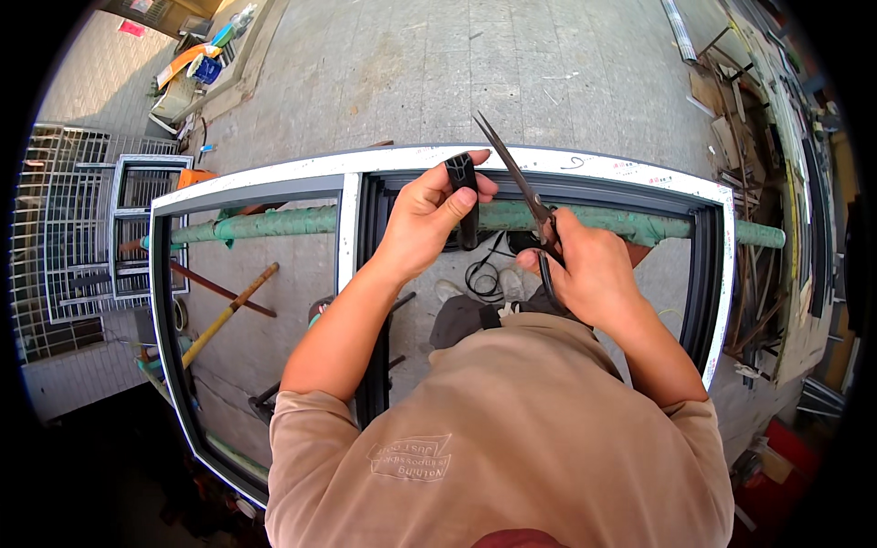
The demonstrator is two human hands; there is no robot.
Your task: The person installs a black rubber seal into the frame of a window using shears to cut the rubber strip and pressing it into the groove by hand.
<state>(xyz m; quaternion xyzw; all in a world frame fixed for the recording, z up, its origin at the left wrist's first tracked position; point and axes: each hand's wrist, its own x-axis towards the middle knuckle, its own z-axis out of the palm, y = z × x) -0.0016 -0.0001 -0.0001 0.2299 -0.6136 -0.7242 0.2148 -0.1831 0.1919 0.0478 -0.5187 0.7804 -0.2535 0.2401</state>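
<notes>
Pinched between the thumb and fingers of my left hand is a short black hollow profile piece, held upright with its ribbed end up. My right hand is closed around the handles of dark metal scissors. Their long narrow blades point up and to the left, tips slightly apart, beside the black piece but not touching it. Both hands are above a large dark window frame edged with white protective film. Part of the lower handle is hidden by my right hand.
A green-wrapped pipe runs beneath the frame, with a yellow pole slanting at left. Black cable coils on the floor near my shoes. Smaller frames lean at far left; long metal profiles are stacked along the right.
</notes>
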